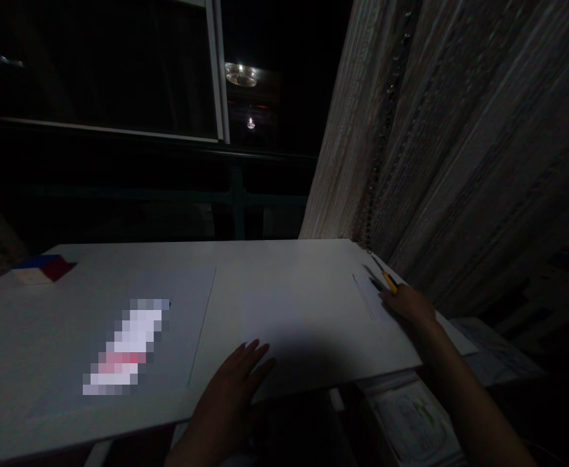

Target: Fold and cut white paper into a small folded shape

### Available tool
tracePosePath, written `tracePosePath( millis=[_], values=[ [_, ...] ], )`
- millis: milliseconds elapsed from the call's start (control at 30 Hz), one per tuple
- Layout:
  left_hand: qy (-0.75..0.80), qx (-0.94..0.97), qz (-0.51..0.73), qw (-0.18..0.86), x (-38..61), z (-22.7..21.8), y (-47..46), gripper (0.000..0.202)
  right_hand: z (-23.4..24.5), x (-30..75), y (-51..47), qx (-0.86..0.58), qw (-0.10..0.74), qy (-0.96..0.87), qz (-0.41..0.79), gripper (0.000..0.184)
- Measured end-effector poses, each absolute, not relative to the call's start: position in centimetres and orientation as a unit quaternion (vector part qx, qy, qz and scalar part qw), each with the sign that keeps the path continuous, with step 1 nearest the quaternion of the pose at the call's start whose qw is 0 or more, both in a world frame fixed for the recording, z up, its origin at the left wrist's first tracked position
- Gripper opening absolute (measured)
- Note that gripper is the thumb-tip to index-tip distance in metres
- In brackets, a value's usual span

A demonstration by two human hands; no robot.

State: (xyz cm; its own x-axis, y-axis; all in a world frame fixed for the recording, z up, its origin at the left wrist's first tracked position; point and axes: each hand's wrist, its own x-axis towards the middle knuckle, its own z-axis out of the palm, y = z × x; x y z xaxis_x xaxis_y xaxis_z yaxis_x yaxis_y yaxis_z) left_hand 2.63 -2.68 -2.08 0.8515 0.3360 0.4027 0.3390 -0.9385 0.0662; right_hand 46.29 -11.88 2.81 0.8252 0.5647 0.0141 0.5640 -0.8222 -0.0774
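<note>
My right hand [407, 305] is at the right side of the white table, its fingers closed round a slim yellow-and-black tool [389, 281] with a thin grey tip pointing away from me. The dim light does not show exactly what kind of tool it is. Just under it lies a white paper [366, 299], with a dark pointed shape near the fingers. My left hand [238, 376] rests at the table's front edge, fingers stretched out and holding nothing. To its left lies a large pale sheet [187, 324], bearing a bright blurred-out item [131, 344].
A block in blue, red and white [41, 269] stands at the white table's [284, 259] far left. Pleated curtains [411, 130] hang along the right, beside a dark window [94, 71]. Below the front edge sits a box or packet with a printed top [413, 418].
</note>
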Motion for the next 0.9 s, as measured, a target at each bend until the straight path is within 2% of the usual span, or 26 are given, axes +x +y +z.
tracePosePath(
  millis=[167, 400, 533, 667, 900],
  values=[
    [-0.171, -0.962, -0.213, 0.011, 2.6, -2.4, -2.6, 0.058, 2.8, 46.4, -11.8, -0.953, 0.017, -0.303, 0.015, 0.051],
    [-0.177, -0.962, -0.210, 0.000, 2.5, -2.6, -2.5, 0.058, 3.1, 45.9, -11.4, -0.951, 0.032, -0.307, 0.027, 0.053],
    [-0.177, -0.961, -0.214, -0.006, 2.5, -2.8, -2.5, 0.059, 3.5, 44.4, -11.4, -0.949, 0.044, -0.310, 0.035, 0.066],
    [-0.178, -0.959, -0.221, -0.009, 2.5, -2.4, -2.6, 0.058, 3.8, 42.4, -11.4, -0.956, 0.052, -0.283, -0.047, 0.081],
    [-0.183, -0.959, -0.217, -0.007, 2.6, -1.6, -2.9, 0.056, 4.4, 41.3, -11.2, -0.940, -0.013, -0.341, 0.004, 0.074]
  ],
)
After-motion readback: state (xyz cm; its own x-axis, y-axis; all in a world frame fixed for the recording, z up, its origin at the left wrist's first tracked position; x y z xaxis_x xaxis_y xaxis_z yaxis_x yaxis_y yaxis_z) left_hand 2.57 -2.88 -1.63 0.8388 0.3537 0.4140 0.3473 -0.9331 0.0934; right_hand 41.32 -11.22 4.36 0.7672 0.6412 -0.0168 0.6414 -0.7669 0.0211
